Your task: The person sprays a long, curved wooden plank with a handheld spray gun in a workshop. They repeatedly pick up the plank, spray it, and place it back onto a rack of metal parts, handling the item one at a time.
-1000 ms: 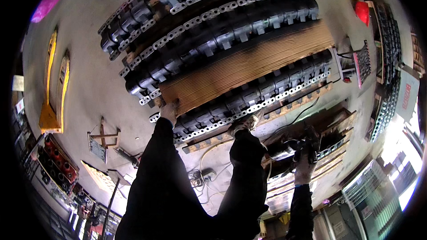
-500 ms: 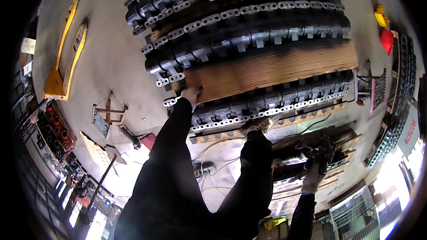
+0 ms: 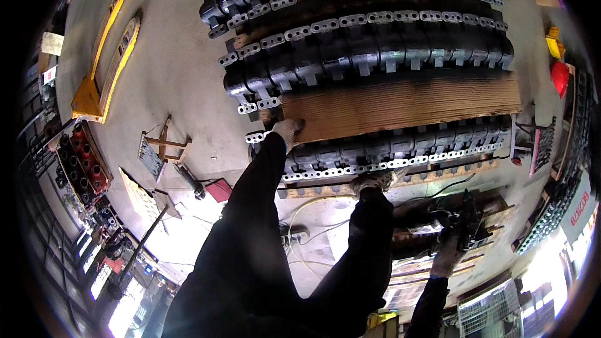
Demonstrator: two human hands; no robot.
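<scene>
We rest our left hand [image 3: 288, 130], gloved, on the near left corner of the wooden board [image 3: 400, 103], the fingers curled over its edge; it looks like a grip to steady or shift the board, which lies flat between rows of dark metal castings [image 3: 369, 50] stacked on the floor, probably as a separating layer. Our right hand [image 3: 448, 256], also gloved, is wrapped around a dark power tool [image 3: 466, 225], held low and off to the right, near a wooden pallet [image 3: 438, 213], apart from the board. A foot [image 3: 374, 181] plants just beside the nearest row of castings [image 3: 400, 150], likely for balance as we lean forward. Our dark sleeve and leg hide much of the floor below, the fisheye rim bends and dims the edges, and we cannot make out the tool's kind or its working end.
</scene>
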